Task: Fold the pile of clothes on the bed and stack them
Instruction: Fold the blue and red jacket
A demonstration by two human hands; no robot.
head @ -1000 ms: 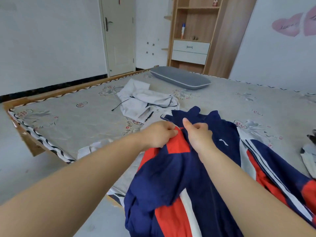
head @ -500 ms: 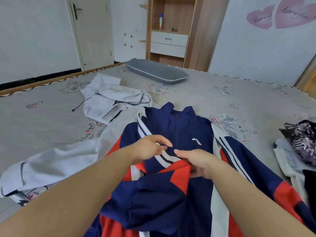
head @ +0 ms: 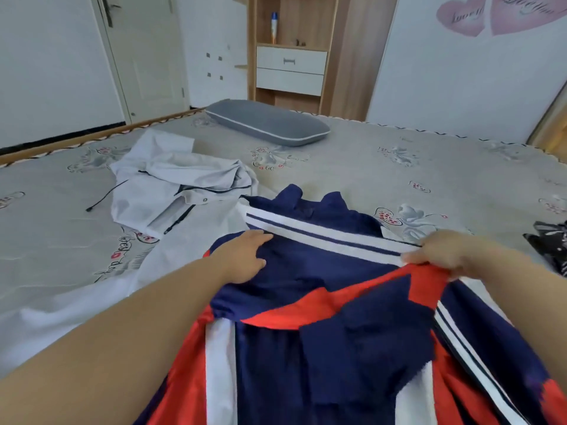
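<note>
Head view, looking down over both forearms onto the bed (head: 429, 167). Navy, red and white jacket (head: 322, 332) lies spread on the mattress directly under and in front of the hands, collar end pointing away from the person.

Left hand (head: 245, 259): fingers straight and slightly spread, palm down, pressing flat on the navy cloth. Fingertips reach the near edge of the white-striped band (head: 322, 237) that runs across the jacket.

Right hand (head: 451, 256): fingers curled, thumb pointing toward the left hand, gripping the jacket where the striped band meets the red panel. Cloth between the two hands is drawn fairly taut. Which layer the curled fingers have hold of, cannot tell.

Beyond the left fingertips and off to their left: a crumpled pale grey garment (head: 178, 185) with a dark drawstring. Further beyond, past both hands, a grey pillow (head: 267, 122) near the far edge of the bed. Outside the right hand, at the frame edge, a dark patterned garment (head: 549, 243), only partly in view.
</note>
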